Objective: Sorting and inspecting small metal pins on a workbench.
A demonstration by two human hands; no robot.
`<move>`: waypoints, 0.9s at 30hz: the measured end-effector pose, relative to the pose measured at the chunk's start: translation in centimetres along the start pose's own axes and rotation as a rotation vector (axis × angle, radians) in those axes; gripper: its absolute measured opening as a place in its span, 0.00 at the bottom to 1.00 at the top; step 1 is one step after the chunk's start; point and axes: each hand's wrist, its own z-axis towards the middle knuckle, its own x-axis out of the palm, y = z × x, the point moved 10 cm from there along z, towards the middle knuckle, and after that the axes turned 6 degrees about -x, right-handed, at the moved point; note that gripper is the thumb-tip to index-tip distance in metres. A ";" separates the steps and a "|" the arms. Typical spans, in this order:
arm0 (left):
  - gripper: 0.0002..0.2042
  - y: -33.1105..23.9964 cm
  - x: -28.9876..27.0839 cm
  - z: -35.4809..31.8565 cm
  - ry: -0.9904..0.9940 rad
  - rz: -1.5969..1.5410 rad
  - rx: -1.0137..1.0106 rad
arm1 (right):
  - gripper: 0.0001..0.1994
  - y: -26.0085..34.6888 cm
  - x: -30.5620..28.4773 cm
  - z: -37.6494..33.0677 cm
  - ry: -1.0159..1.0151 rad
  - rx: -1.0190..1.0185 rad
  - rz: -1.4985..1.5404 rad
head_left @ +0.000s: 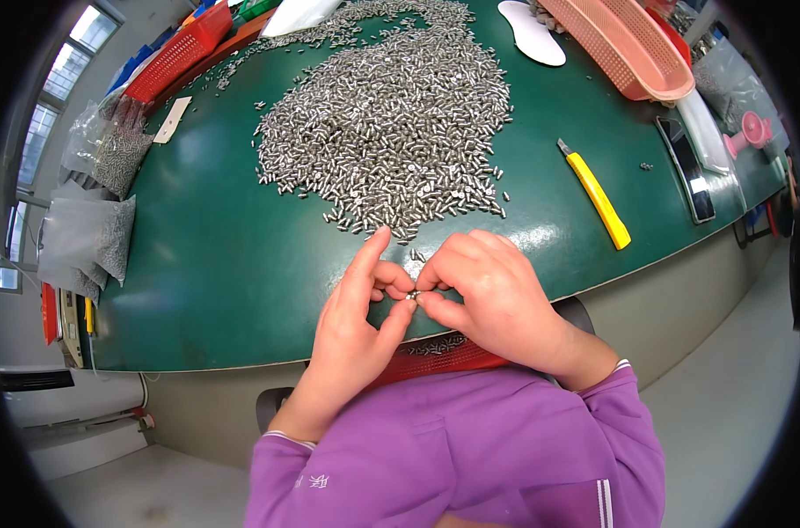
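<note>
My left hand [356, 312] and my right hand [488, 286] meet fingertip to fingertip above the near edge of the green table [215, 290]. Between them they pinch a small metal part [412, 296], silvery and mostly covered by the fingers. My left index finger points up, away from the pinch. Just beyond the fingertips lie a couple of loose metal parts [416, 255]. A large heap of small silvery cylindrical metal parts [391, 123] spreads over the table ahead of my hands. Under my hands, a red basket [435, 363] at my lap holds more of these parts.
On the right lie a yellow utility knife [599, 201] with its blade out and a phone [686, 172]. A pink basket [624, 48] and a white insole-shaped piece [532, 33] sit at the back right. Filled plastic bags [87, 233] and a red basket [180, 53] line the left.
</note>
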 end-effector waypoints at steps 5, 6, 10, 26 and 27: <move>0.40 0.0 0.0 0.1 0.023 -0.002 -0.030 | 0.08 0.1 0.0 -0.1 -0.002 -0.006 0.004; 0.40 -0.1 -0.1 0.1 0.023 -0.002 -0.030 | 0.08 0.1 0.0 -0.1 -0.002 -0.009 0.002; 0.39 0.1 0.2 0.2 0.041 0.022 -0.031 | 0.08 0.0 0.0 -0.3 -0.003 -0.004 0.002; 0.39 0.3 0.0 0.1 0.018 -0.009 -0.025 | 0.08 -0.3 0.0 -0.3 0.026 0.002 0.081; 0.39 0.3 0.0 0.1 0.018 -0.009 -0.024 | 0.08 -0.3 0.0 -0.4 0.026 0.003 0.093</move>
